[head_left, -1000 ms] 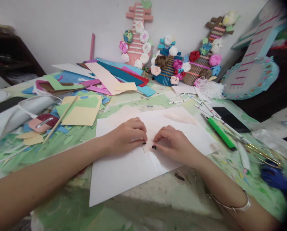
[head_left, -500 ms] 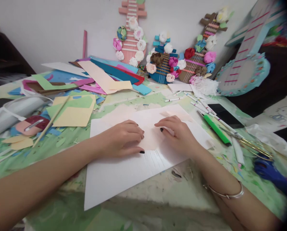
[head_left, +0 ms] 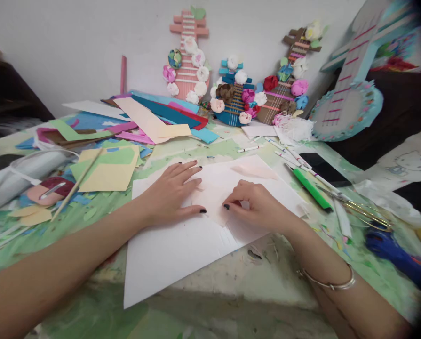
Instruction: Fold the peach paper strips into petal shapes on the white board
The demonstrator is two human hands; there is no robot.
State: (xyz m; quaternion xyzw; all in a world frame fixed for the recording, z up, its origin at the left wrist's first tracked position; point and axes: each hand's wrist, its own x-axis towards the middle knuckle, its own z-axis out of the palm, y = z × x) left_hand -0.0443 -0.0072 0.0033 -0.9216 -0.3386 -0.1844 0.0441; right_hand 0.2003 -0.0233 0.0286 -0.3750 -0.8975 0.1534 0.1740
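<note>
A white sheet of paper or thin board (head_left: 161, 263) lies at an angle before me, with a thin pale pink piece of paper (head_left: 212, 207) on top of it. My left hand (head_left: 175, 193) rests flat at the pink paper's left side, fingers spread. On the other side, my right hand (head_left: 256, 205) has thumb and fingers pinched together at that paper's right edge. Behind the right hand, another pale pink scrap (head_left: 254, 170) lies on the white sheet.
Coloured paper strips (head_left: 154, 117) pile up at the back left. Flower-decked paper instruments (head_left: 189, 70) lean on the wall. To the right lie a green cutter (head_left: 312, 190), gold-handled scissors (head_left: 365, 212), a phone (head_left: 325, 169) and a blue tool (head_left: 390, 247).
My left hand has spread its fingers and shifted slightly left and forward. My right hand has moved a little nearer to me and closed into a pinch at the pink paper's edge.
</note>
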